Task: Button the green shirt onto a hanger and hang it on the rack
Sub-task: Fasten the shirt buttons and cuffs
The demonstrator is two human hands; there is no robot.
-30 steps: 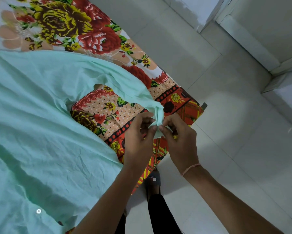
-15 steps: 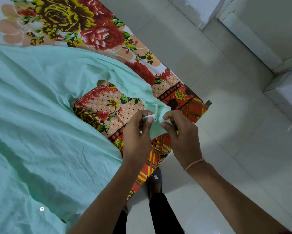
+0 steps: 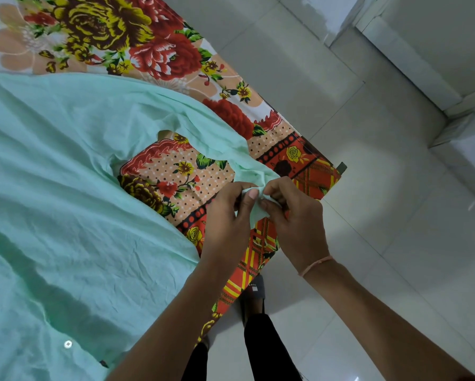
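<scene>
The pale green shirt (image 3: 65, 188) lies spread over a bed, filling the left half of the view. One sleeve (image 3: 217, 141) runs right toward the bed's corner. My left hand (image 3: 228, 218) and my right hand (image 3: 294, 215) meet at the sleeve's cuff (image 3: 254, 213), each pinching the fabric between thumb and fingers. A white button (image 3: 68, 344) shows on the shirt at the lower left. No hanger or rack is in view.
The bed wears a floral sheet (image 3: 148, 45) in red, yellow and orange, and its corner (image 3: 332, 171) ends just right of my hands. Pale floor tiles (image 3: 396, 243) stretch to the right. My leg and sandalled foot (image 3: 254, 295) stand beside the bed.
Both hands stayed on the cuff, working the fabric; their fingers have closed tighter together over it. The view shifted slightly.
</scene>
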